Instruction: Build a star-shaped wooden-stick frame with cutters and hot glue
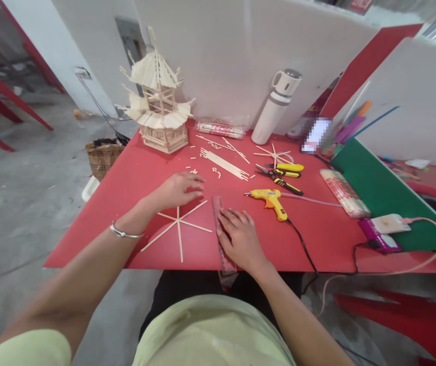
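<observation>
At the far left of the red table (pixel 99 218) a little wooden tower (pixel 164 120) stands upright near the wall. In front of it the left hand (pixel 175 191) hangs over the table, its fingers lightly bent and the thumb apart from them, with nothing seen in its grasp. Just below that hand lies a star of thin sticks (pixel 178 220), six arms spread from one middle; its upper right tip sits near the left thumb, apart from it. Beyond the fingers lies a bundle of loose sticks (pixel 225 163) with short cut bits scattered around. To the right of the star is a reddish ruler (pixel 226 257), one stick tip just beside its edge. The right hand (pixel 242 243) lies on the ruler, fingertips resting flat on it rather than clamped. Further right are a yellow glue gun (pixel 269 196), pliers (pixel 282 181) and a bagged pack of sticks (pixel 344 193)
</observation>
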### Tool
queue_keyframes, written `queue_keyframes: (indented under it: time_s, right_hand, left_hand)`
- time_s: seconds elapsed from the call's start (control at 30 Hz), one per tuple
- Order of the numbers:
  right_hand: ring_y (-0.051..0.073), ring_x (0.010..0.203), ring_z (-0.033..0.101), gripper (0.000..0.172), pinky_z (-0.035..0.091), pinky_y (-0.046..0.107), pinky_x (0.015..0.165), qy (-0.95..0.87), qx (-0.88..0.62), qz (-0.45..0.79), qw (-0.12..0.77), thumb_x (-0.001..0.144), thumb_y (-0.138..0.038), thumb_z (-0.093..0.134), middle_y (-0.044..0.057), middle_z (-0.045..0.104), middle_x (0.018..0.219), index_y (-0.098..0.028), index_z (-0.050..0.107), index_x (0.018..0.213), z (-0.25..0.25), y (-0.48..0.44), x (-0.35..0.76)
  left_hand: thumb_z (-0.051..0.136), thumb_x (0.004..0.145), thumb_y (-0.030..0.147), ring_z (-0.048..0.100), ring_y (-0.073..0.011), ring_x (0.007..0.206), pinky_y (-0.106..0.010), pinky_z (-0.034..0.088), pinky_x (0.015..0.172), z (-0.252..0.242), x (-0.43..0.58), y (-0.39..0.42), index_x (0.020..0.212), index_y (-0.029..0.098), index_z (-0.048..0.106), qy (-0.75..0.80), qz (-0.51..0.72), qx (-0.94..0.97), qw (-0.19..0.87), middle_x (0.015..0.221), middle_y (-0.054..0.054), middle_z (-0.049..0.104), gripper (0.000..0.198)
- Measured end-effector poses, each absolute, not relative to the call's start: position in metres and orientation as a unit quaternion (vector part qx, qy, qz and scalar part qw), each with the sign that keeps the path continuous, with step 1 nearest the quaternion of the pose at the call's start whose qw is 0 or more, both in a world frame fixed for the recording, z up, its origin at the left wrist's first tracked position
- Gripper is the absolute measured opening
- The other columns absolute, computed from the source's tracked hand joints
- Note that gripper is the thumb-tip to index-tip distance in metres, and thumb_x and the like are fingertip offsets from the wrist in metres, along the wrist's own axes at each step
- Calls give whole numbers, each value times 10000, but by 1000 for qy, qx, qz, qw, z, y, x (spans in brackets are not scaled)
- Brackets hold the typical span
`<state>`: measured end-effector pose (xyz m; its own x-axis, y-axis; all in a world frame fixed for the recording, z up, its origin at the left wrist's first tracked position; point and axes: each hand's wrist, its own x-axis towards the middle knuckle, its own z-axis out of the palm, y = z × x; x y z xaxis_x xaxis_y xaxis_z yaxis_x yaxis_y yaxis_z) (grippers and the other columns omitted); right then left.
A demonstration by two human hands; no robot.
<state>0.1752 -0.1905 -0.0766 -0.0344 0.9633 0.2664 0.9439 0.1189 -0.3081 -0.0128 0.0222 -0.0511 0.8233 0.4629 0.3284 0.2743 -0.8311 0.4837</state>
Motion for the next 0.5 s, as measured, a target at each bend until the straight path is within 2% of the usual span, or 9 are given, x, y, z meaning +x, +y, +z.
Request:
queue_keyframes:
  time_s: [0.2, 0.5]
  right_hand:
    - [276, 1280, 540, 364, 326, 508, 1173, -717, -654, 39, 239, 1003, -319, 509, 63, 656, 1413, -220, 685, 1306, -78, -198, 173]
    - [278, 1226, 547, 354, 381, 484, 1121, -722, -637, 28, 268, 974, -309, 547, 74, 676, 1370, -195, 702, 1270, -81, -198, 175]
  left_hand:
    - [604, 949, 292, 714, -203, 1099, -358, 549, 1023, -63, -10, 19, 994, 223, 813, 191, 196, 935, 224, 1201, -72, 765, 224]
    - [562, 978, 243, 667, -236, 1194, -435, 509, 1061, -70, -6, 17, 1062, 258, 809, 164, 133, 959, 188, 1308, -69, 724, 261]
